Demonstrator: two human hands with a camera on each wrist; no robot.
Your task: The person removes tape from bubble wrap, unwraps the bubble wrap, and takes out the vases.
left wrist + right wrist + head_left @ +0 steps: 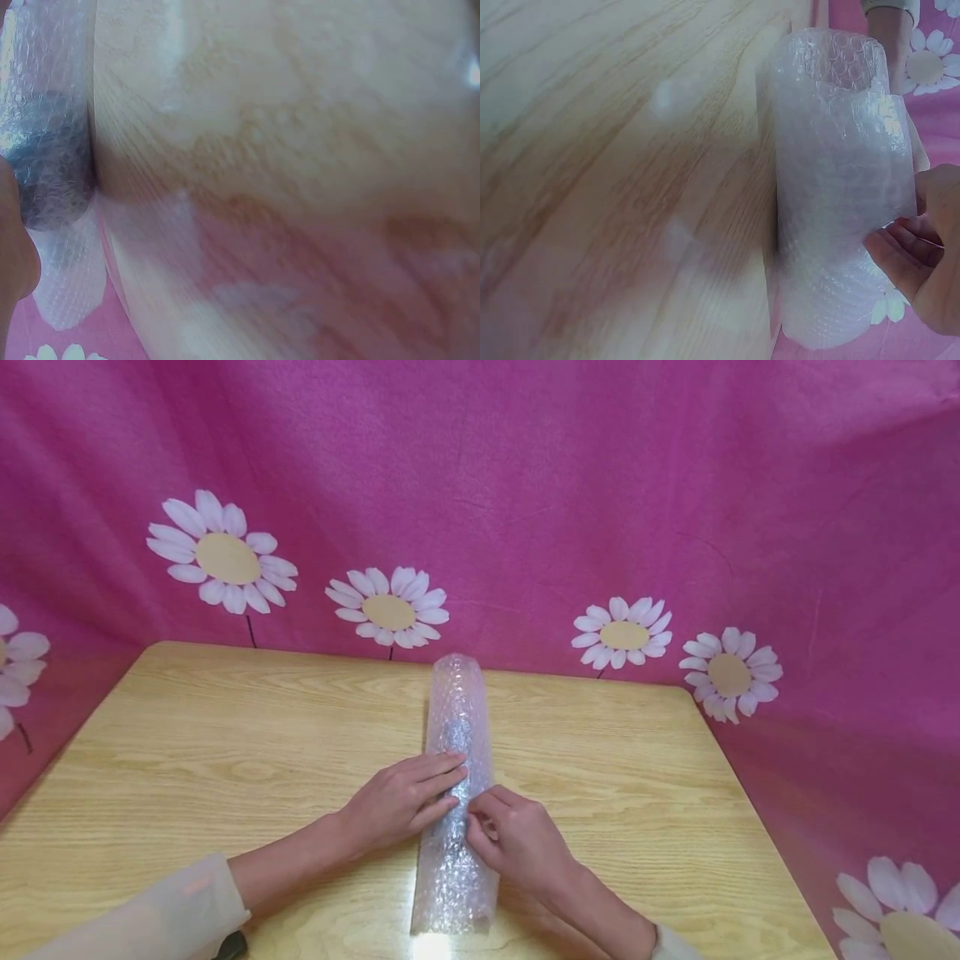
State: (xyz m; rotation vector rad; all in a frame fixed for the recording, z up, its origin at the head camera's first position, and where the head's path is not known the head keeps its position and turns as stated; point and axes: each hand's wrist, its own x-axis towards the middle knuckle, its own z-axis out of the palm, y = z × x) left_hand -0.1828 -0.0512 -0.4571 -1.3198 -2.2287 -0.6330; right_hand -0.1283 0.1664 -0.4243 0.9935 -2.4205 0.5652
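A tube of clear bubble wrap (457, 693) lies lengthwise across the table, rolled around something dark that shows through in the left wrist view as a dark shape (56, 161); its kind cannot be told. My left hand (397, 797) rests on top of the roll, fingers fairly straight. From the right side, my right hand (525, 843) pinches the loose edge of the wrap between thumb and fingers. In the right wrist view, that edge of the bubble wrap (847, 172) stands slightly off the roll, and the near end looks hollow.
The roll lies on a light wood-grain table (615, 777). Behind and beside the table hangs a pink cloth (510, 485) printed with white daisies. A small dark item (231, 946) shows under the left sleeve at the front edge.
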